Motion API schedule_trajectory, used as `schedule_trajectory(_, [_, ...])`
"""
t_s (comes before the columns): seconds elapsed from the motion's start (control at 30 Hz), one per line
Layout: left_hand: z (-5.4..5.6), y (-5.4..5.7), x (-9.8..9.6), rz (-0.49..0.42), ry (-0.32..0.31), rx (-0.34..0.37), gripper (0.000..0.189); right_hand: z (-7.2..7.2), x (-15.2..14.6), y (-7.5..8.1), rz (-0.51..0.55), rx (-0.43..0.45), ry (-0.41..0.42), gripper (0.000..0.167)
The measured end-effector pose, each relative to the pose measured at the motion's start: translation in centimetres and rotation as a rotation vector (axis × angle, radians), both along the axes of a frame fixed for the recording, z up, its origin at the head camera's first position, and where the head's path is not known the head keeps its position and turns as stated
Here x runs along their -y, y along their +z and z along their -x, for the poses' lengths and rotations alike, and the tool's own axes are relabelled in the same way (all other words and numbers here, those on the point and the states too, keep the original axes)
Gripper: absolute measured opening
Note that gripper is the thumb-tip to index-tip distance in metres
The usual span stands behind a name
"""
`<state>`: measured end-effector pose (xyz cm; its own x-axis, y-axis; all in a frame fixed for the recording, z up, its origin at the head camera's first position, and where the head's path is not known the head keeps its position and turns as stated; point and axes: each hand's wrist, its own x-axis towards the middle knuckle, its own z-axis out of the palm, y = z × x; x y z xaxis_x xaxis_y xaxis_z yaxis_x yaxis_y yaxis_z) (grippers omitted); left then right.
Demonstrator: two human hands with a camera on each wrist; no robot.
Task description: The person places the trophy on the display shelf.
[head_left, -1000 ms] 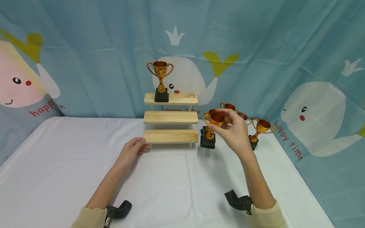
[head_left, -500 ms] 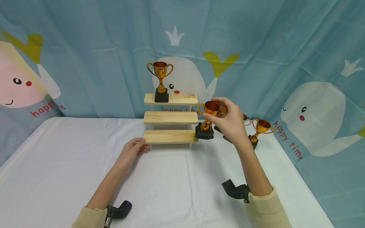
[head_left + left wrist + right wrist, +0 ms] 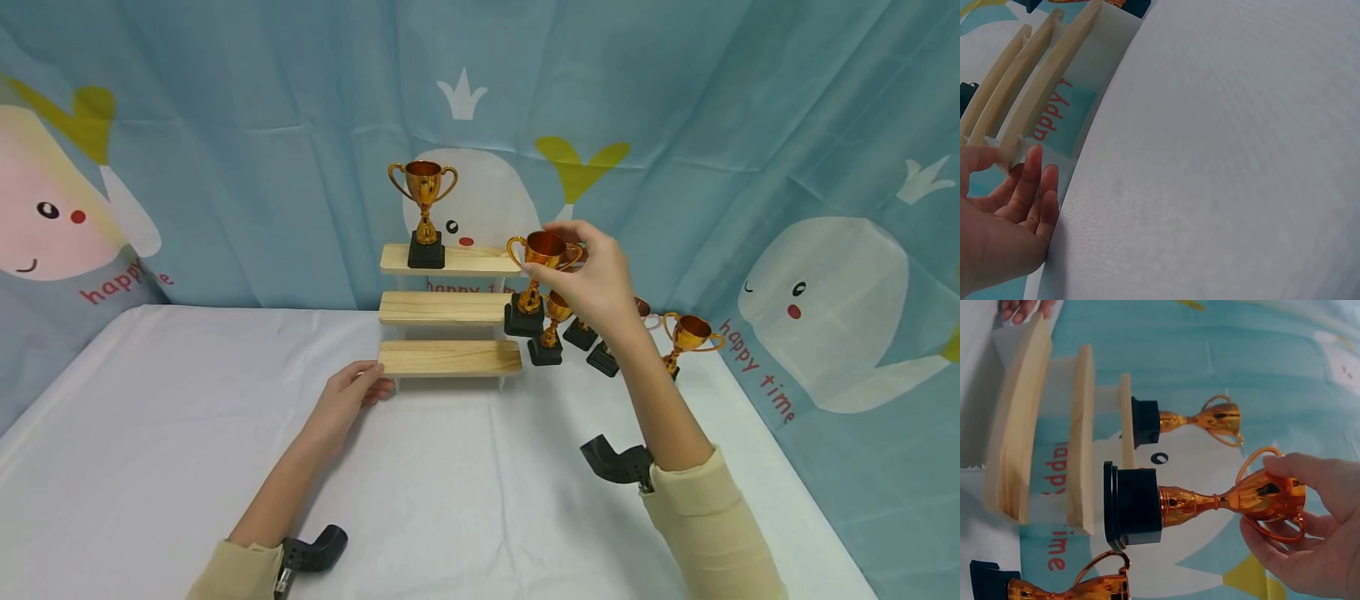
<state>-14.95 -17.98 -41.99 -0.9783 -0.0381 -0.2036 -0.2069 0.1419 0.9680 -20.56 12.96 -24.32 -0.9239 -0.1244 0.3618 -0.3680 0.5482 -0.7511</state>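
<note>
A gold trophy cup point(image 3: 530, 296) with a black base is held up by its cup in my right hand point(image 3: 592, 275), thumb and fingers pinching the bowl. Its base overlaps the right end of the middle shelf in the head view. My left hand point(image 3: 348, 396) grips the left end of the lowest board on a three-step wooden shelf point(image 3: 450, 358); the left wrist view shows the thumb on top and fingers below the board point(image 3: 1035, 94). Another trophy point(image 3: 424, 204) stands upright on the top step, toward its left. In the right wrist view the held trophy point(image 3: 1194, 503) appears sideways.
Several more trophies stand on the white-covered table right of the shelf, including one point(image 3: 550, 329) just beside it and one point(image 3: 686, 335) farther right. Some are partly hidden behind my right hand and forearm. A blue curtain point(image 3: 300, 167) with whale prints hangs behind.
My right hand has lifted the trophy up and to the left, away from the other trophies toward the shelf. My left hand stays at the lowest board.
</note>
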Motion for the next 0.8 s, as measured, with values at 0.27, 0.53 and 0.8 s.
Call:
schedule_trajectory(0.27, [0.1, 0.0, 0.0, 0.004, 0.003, 0.006, 0.043, 1.5, 0.5, 0.8, 0.008, 0.004, 0.006, 0.054])
schedule_trajectory(0.53, [0.1, 0.0, -0.1, 0.011, 0.001, 0.006, 0.043, 2.7, 1.2, 1.5, 0.028, 0.013, 0.000, 0.055])
schedule_trajectory(0.8, [0.1, 0.1, -0.1, 0.011, 0.001, 0.007, 0.042, 3.4, 2.0, 2.4, 0.034, 0.000, 0.013, 0.058])
